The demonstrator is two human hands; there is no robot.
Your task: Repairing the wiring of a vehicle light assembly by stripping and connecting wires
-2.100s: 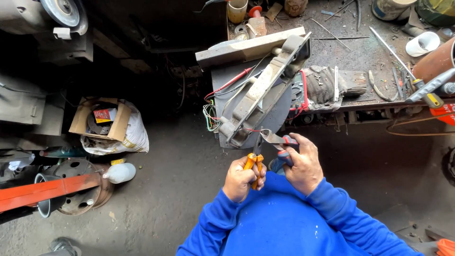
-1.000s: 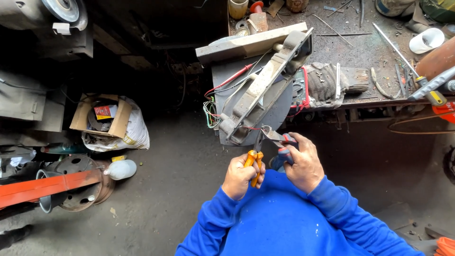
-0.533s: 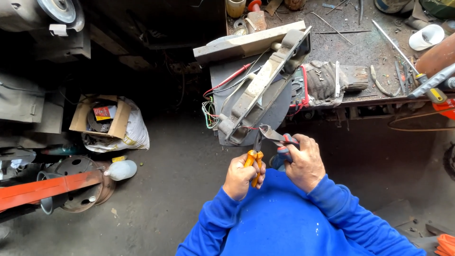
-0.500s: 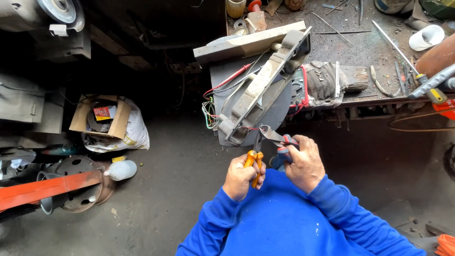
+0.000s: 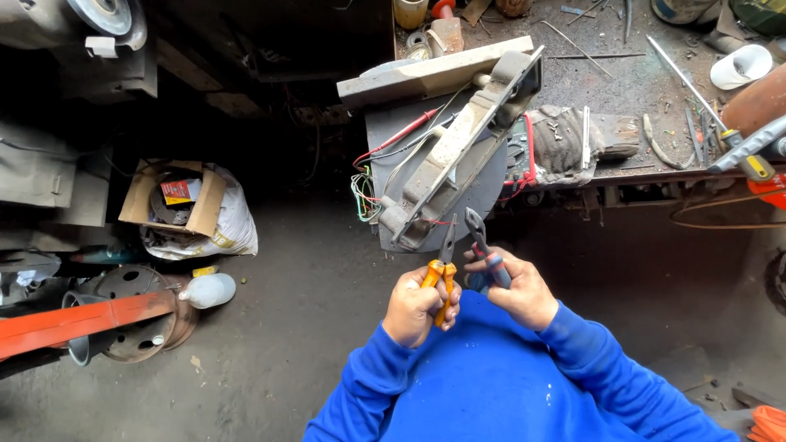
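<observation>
A grey machine housing (image 5: pixel 446 164) hangs over the near edge of the cluttered desk (image 5: pixel 639 82), wires dangling toward the person. Just below it, the left hand (image 5: pixel 419 309) grips orange-handled pliers (image 5: pixel 442 278) and the right hand (image 5: pixel 517 288) grips red-and-blue-handled pliers (image 5: pixel 485 250), noses raised to reach those wires.

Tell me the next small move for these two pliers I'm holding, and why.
Probably raise both tips toward the loose wires. The left hand holds the orange-handled pliers and the right hand the grey-handled pliers; both point up at the grey metal assembly, just short of it, gripping nothing.
</observation>
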